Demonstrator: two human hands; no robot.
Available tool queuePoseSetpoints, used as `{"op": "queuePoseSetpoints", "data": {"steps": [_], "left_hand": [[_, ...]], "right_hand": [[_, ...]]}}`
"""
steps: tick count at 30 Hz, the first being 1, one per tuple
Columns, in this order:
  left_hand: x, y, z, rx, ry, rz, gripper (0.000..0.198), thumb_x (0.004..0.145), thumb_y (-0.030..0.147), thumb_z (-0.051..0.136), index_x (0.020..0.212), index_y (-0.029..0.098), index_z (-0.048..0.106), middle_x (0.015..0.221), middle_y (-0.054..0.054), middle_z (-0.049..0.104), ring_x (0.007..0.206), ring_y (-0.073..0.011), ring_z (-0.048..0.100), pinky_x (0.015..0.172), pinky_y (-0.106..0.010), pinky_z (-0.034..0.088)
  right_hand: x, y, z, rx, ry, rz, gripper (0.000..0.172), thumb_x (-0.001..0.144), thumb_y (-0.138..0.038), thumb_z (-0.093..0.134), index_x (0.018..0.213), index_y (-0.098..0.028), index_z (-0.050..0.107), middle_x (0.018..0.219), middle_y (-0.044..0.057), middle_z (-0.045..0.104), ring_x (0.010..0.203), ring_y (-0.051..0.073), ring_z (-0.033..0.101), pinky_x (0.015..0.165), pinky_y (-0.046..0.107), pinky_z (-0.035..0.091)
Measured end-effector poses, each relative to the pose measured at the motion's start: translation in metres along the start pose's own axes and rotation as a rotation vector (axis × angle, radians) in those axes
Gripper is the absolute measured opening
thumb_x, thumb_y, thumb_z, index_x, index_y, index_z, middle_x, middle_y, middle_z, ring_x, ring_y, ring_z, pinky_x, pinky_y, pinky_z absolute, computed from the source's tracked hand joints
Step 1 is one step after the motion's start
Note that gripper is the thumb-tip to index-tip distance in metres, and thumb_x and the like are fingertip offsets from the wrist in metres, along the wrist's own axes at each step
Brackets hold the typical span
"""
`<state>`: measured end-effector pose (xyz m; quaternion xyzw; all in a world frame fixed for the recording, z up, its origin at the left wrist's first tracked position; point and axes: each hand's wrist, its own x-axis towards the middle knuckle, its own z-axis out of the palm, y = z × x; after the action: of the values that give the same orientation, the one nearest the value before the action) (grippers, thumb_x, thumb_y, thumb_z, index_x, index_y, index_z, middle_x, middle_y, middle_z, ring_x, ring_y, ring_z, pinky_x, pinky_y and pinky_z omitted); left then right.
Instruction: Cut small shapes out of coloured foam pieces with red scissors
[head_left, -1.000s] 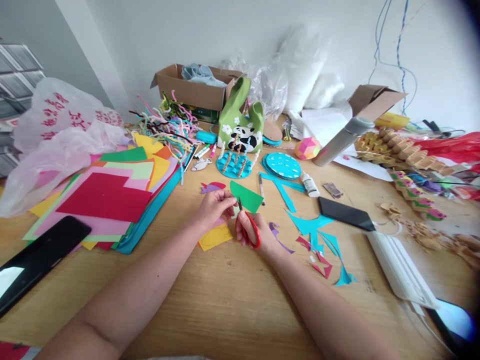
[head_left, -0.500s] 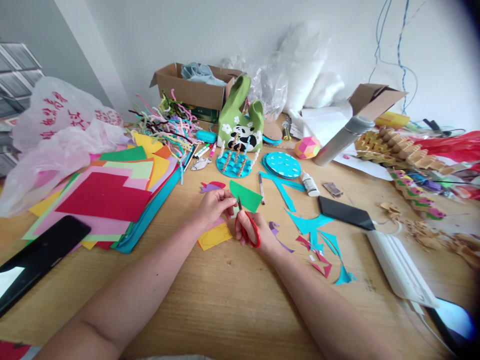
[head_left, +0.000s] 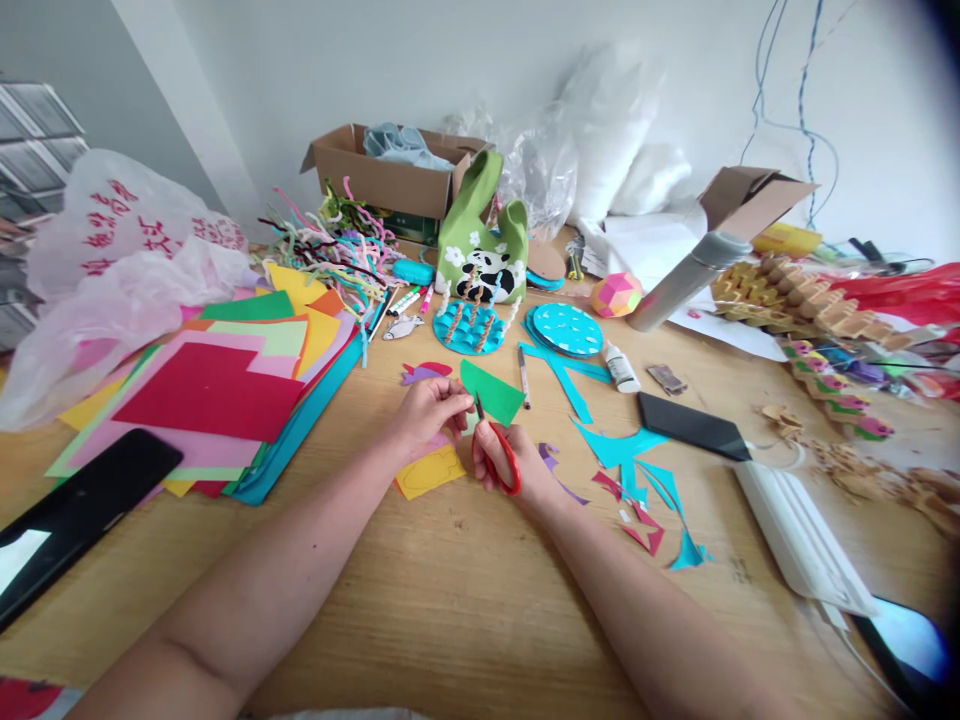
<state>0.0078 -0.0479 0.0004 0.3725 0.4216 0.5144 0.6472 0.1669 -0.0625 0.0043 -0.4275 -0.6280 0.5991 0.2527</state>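
My right hand grips the red-handled scissors, whose dark blades point up and away beside my left fingertips. My left hand is closed in a pinch at the blade tips; what lies between its fingers is too small to make out. Just beyond the blades is a piece of green paper; whether it is held or lies on the table I cannot tell. Below my left hand lies yellow paper with a drawn outline. Red and purple cut-outs lie just past that hand.
A stack of coloured sheets and a black phone are at left. Blue scraps, a glue bottle and a black power bank lie at right. A blue disc with twisted stems stands before a green panda bag.
Both hands and the scissors stay in nearly the same place. The whole view has shifted very slightly.
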Motion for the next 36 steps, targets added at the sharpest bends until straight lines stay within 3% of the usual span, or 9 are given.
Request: {"op": "queuePoseSetpoints", "data": {"steps": [36], "left_hand": [[0.000, -0.001, 0.000, 0.001, 0.010, -0.015, 0.022, 0.064, 0.032, 0.075, 0.066, 0.016, 0.060, 0.053, 0.001, 0.058, 0.047, -0.0097, 0.052, 0.045, -0.021, 0.039]], "right_hand": [[0.005, 0.013, -0.002, -0.013, 0.002, -0.001, 0.058, 0.084, -0.068, 0.056, 0.056, -0.018, 0.052, 0.047, 0.000, 0.054, 0.036, 0.008, 0.047, 0.038, 0.019, 0.034]]}}
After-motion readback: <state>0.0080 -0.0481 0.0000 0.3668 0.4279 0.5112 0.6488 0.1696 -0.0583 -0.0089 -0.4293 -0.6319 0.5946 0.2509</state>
